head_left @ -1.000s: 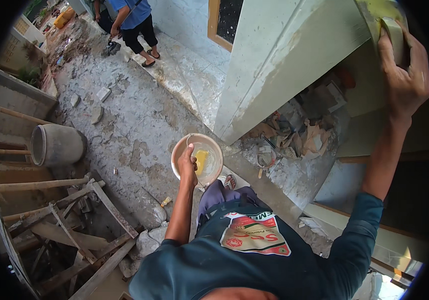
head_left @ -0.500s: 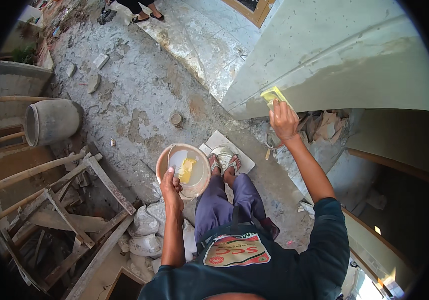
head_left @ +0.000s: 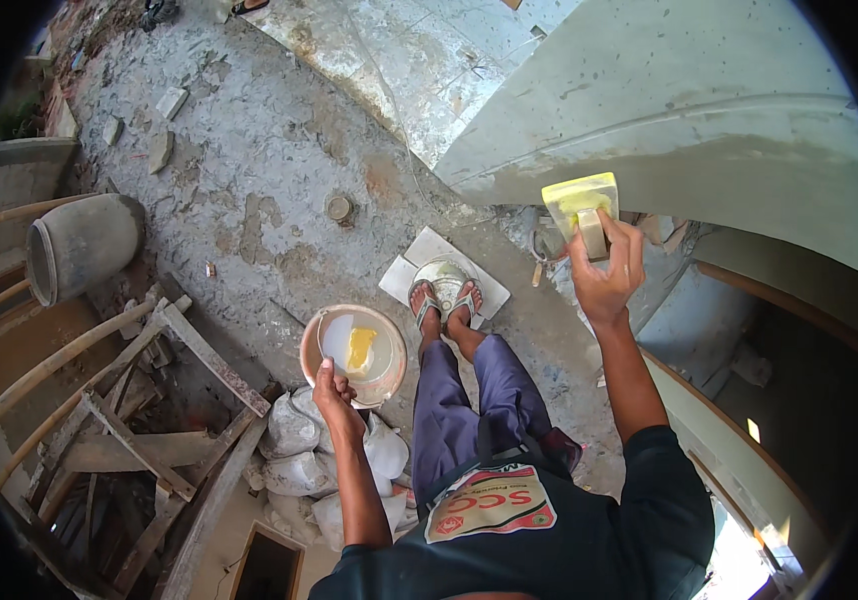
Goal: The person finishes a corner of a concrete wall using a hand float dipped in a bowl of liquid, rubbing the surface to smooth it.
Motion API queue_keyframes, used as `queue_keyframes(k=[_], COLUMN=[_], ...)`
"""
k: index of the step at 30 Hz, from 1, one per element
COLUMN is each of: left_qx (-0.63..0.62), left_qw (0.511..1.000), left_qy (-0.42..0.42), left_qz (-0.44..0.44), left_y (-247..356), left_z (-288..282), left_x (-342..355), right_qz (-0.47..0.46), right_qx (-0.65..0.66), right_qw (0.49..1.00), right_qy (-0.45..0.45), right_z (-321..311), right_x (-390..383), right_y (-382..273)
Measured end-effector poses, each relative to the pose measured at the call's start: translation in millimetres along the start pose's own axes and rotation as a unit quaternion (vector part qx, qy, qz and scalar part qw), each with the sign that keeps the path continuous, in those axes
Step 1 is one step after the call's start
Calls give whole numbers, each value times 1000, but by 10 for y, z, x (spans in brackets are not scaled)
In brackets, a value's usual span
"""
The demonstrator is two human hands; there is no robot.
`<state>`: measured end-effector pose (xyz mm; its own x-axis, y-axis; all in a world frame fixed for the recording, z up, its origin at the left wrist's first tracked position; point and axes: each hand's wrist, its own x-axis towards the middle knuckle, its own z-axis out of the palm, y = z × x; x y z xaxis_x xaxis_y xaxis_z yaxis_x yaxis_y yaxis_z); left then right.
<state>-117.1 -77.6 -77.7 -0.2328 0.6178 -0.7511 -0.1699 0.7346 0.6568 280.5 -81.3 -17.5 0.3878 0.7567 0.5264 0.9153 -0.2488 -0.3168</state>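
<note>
In my right hand [head_left: 606, 265] is a yellow float [head_left: 581, 195] with a flat rectangular plate and a pale block handle, my fingers closed round the handle. It is close to the lower edge of a grey-green plastered wall [head_left: 739, 140], which has a damp, darker band there. My left hand [head_left: 339, 400] is closed at the near side of a pinkish plastic bucket [head_left: 311, 345] with a thin wire handle; whether the fingers grip wire or rim is hard to see. Cloudy whitish liquid lies inside the bucket, with a yellow block [head_left: 360, 350] in it.
My sandalled feet stand on a round lid [head_left: 446, 283] over pale tiles [head_left: 429, 246]. Left are a timber frame [head_left: 214, 360], a tipped grey drum [head_left: 94, 245] and filled sacks [head_left: 294, 470]. A small round object [head_left: 339, 208] and stone pieces [head_left: 161, 152] lie on rough ground.
My right hand has moved right and turned the float, so its plate and handle now show. The bucket and my left hand sit slightly farther left. The whole view has shifted a little.
</note>
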Motion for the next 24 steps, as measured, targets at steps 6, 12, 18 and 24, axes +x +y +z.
queue_keyframes(k=[6,12,18,24], left_qx=[-19,-22,4,19], left_qw=[1000,999,998,996], left_qy=[-17,-32,-59,-74], left_qz=[-17,-11,2,34], left_y=[54,265,413,550], left_z=[61,223,321,443], left_x=[-91,-194,-168,-145], right_qz=[381,633,533,407], right_qx=[464,735,814,876], right_qw=[800,170,-122,-220], right_qy=[9,171,195,135], right_z=[374,1610,1171,-48], right_x=[-330,-783,-54,679], right_y=[-125,359,459,-144])
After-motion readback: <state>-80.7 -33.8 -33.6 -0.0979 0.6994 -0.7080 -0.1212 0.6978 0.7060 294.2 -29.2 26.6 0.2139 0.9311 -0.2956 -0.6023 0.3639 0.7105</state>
